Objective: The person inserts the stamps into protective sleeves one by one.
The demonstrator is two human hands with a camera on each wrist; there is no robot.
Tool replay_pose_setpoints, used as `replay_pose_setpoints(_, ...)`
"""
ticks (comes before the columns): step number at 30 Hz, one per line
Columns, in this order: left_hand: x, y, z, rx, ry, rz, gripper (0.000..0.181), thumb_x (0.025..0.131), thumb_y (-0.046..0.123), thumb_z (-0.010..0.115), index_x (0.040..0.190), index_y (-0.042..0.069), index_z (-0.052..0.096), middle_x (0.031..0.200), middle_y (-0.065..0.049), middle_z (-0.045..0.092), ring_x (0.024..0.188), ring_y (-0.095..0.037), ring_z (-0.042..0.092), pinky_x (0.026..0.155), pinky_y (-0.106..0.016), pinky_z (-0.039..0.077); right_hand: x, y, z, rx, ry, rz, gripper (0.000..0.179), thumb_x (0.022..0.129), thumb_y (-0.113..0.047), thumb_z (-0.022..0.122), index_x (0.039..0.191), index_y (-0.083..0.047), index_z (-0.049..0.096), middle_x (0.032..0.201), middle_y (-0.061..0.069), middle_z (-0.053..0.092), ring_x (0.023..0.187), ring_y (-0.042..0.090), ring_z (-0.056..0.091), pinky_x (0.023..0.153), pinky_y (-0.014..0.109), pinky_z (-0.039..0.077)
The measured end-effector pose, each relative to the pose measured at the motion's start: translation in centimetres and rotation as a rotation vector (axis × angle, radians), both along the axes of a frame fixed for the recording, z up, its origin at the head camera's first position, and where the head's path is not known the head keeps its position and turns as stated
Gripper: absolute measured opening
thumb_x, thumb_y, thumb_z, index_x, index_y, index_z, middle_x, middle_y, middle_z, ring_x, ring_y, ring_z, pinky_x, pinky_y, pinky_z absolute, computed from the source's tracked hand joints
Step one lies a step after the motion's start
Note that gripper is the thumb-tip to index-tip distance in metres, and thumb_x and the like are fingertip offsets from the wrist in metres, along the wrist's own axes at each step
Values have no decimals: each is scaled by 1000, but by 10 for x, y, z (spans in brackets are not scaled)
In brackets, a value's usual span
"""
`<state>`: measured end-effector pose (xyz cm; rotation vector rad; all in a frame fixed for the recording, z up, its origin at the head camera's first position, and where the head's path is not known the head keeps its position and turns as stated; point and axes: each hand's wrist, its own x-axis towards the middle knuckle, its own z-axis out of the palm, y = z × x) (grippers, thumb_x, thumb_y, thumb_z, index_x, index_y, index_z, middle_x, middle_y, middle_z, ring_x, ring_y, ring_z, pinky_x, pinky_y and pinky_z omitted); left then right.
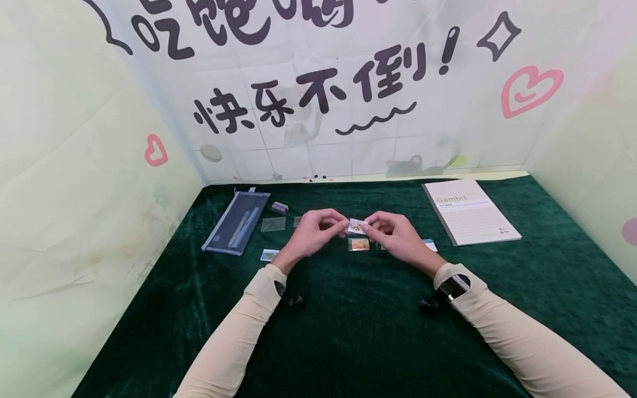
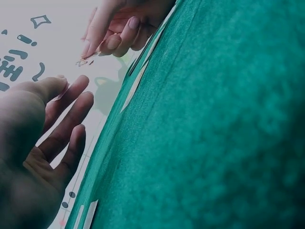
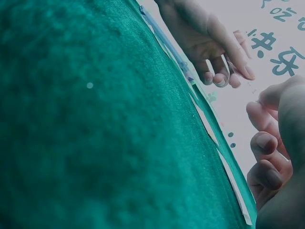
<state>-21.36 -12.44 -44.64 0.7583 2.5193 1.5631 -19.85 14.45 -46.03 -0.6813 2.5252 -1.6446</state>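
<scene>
In the head view, a small white picture card (image 1: 356, 226) is held just above the table, between the two hands. My left hand (image 1: 316, 232) pinches its left edge with thumb and index finger, the other fingers loosely bent. On the opposite edge, my right hand (image 1: 398, 236) grips it between thumb and curled index finger. Below it lies an orange picture card (image 1: 359, 244) in a clear sleeve. Another card (image 1: 269, 255) is partly hidden by the left wrist, and a blue-and-white card (image 1: 429, 244) by the right hand. Seen from the left wrist, the card (image 2: 86, 62) is nearly edge-on.
A clear sleeve (image 1: 273, 224) lies left of the hands, a second one (image 1: 297, 221) partly behind the left hand. Farther back are a purple-and-white eraser (image 1: 280, 207) and a blue zip pouch (image 1: 219, 235) with pens. At right lies a notebook (image 1: 473, 218) on the green cloth (image 1: 358, 331).
</scene>
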Motion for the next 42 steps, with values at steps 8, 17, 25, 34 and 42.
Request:
replay_pose_setpoints(8, 1, 1, 1, -5, -8, -16, 24, 106, 41, 70, 118, 22, 78, 100, 4, 82, 93, -16, 77, 86, -35, 56, 1, 0, 2, 2, -11, 5, 19, 108, -39, 68, 113, -22, 74, 96, 4, 78, 75, 29, 68, 67, 30, 53)
replay_pose_setpoints(17, 1, 1, 0, 4, -9, -22, 23, 107, 41, 70, 118, 22, 78, 100, 4, 83, 93, -18, 78, 86, -34, 55, 1, 0, 2, -8, -22, 27, 21, 108, -39, 68, 116, -20, 74, 99, 5, 80, 73, 31, 66, 65, 29, 51)
replay_pose_setpoints(25, 0, 2, 0, 3, -8, -40, 23, 107, 40, 70, 118, 21, 78, 99, 3, 83, 93, -19, 77, 87, -35, 55, 2, 0, 2, -12, -40, 42, 22, 109, -40, 67, 115, -20, 76, 98, 4, 81, 80, 29, 70, 69, 30, 50)
replay_pose_setpoints(34, 0, 2, 0, -16, -11, -46, 24, 107, 41, 69, 118, 21, 79, 98, 3, 83, 91, -19, 77, 85, -35, 54, 3, 0, 4, -1, -33, 38, 23, 109, -40, 67, 115, -20, 77, 97, 3, 81, 79, 29, 68, 67, 30, 48)
replay_pose_setpoints(42, 0, 2, 0, -17, 0, -60, 22, 108, 39, 69, 116, 21, 79, 98, 6, 82, 91, -20, 77, 86, -39, 57, 3, -1, 4, 13, -41, 39, 25, 108, -41, 68, 115, -19, 78, 98, 3, 82, 84, 27, 72, 73, 32, 51)
